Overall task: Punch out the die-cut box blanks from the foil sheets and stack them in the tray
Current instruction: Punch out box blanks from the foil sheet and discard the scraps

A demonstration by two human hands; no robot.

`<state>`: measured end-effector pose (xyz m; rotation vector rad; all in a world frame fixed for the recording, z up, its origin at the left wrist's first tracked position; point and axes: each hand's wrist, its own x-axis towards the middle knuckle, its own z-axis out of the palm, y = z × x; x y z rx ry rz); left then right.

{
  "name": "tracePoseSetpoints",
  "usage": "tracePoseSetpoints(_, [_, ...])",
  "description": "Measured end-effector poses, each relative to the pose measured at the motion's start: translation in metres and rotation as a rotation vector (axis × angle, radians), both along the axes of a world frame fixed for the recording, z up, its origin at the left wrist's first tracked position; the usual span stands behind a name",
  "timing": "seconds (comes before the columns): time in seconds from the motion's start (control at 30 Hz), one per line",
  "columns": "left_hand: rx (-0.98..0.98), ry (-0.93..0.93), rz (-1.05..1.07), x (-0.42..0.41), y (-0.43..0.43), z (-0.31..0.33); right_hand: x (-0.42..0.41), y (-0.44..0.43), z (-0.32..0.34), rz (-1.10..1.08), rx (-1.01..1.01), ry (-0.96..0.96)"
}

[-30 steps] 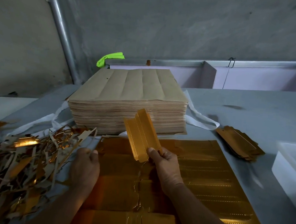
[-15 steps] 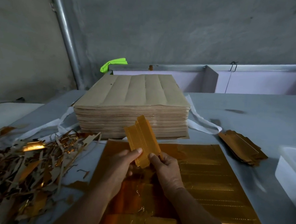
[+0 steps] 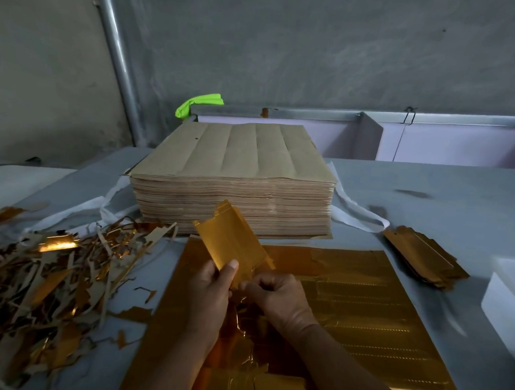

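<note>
left hand (image 3: 214, 294) holding gold blank (image 3: 232, 247), right hand (image 3: 277, 295) pinching its edge

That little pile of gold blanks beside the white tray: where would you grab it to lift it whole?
Probably across its narrow width near mid-length, from above. The pile of gold blanks lies flat, long, slim and slightly fanned, so pinching both long edges should keep it together. The right hand is nearer, though it now pinches a single blank.

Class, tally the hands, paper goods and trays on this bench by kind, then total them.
Hands: 2 (left hand, right hand)
Sheet stack: 1
Foil sheet: 1
Held blank: 1
Blank pile: 1
Scrap heap: 1
Tray: 1
Total: 8
</note>
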<state>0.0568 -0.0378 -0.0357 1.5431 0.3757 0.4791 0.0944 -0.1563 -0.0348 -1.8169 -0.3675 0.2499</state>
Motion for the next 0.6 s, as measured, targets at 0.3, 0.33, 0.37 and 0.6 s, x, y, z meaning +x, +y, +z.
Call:
tracePoseSetpoints(0.3, [-0.048,0.012,0.051,0.0025,0.0057,-0.0043,-0.0006,-0.0003,-0.0001,-0.008,0.068,0.032])
tracePoseSetpoints(0.33, [-0.060,0.006,0.067,0.0027,0.0066,-0.0055,-0.0014,-0.0003,-0.0003,-0.016,0.083,0.041])
tracePoseSetpoints(0.37, [-0.070,0.001,0.078,0.0031,0.0070,-0.0064,-0.0010,-0.0001,-0.0011,-0.028,0.092,0.038])
tracePoseSetpoints(0.6, [-0.086,-0.015,0.087,0.0064,0.0075,-0.0086,0.0047,-0.0023,-0.0043,-0.129,0.278,0.095])
